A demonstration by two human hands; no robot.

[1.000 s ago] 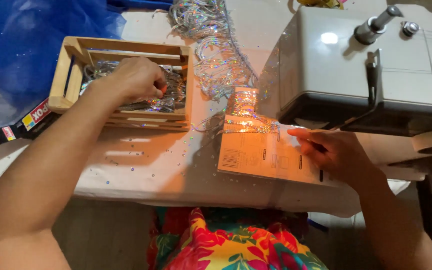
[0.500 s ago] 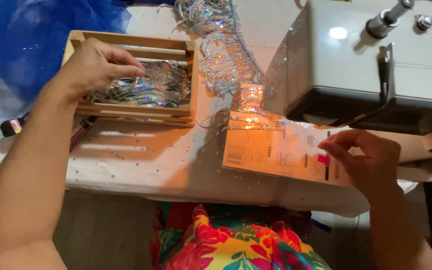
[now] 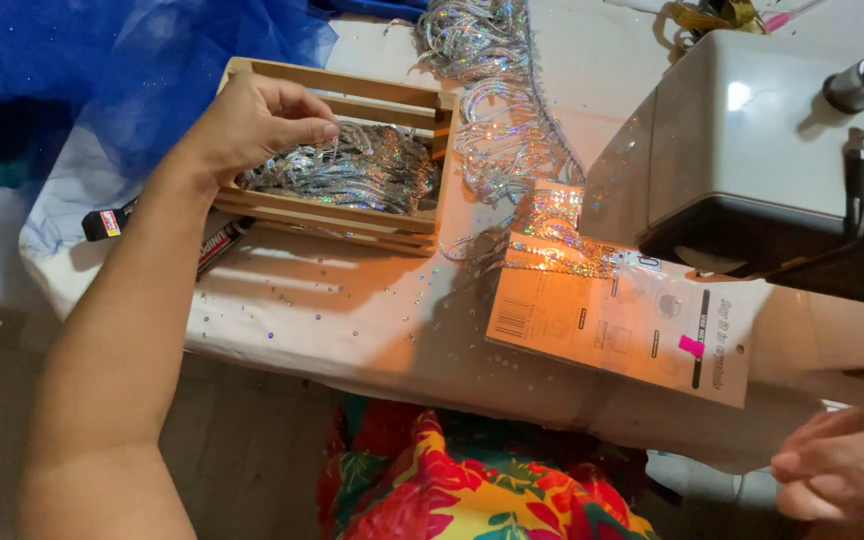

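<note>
- A white table (image 3: 372,330), scattered with tiny sequins, is spread across the middle of the frame.
- A grey sewing machine (image 3: 752,150) is seen at the upper right, its lamp throwing orange light onto the table below.
- Blue tulle fabric (image 3: 82,70) is piled in the upper left corner.
- A wooden slatted crate (image 3: 352,215) is set left of centre, filled with silver holographic sequin trim (image 3: 372,170).
- A further length of the same trim, a sequin strand (image 3: 497,110), is trailed from the top centre down toward the machine.
- A printed package card (image 3: 622,325) is laid flat right of centre, just below the machine, with a little trim lying on its upper edge.
- The left hand (image 3: 252,120) is held over the crate's left end, fingers curled and thumb pressed toward them, pinching at the trim; whether a strand is truly gripped cannot be told.
- The right hand (image 3: 842,465) is seen at the lower right edge, blurred, fingers loosely extended, nothing held in it, well apart from the card.
- Two markers (image 3: 107,222) are lying at the left, beside and partly under the forearm.
</note>
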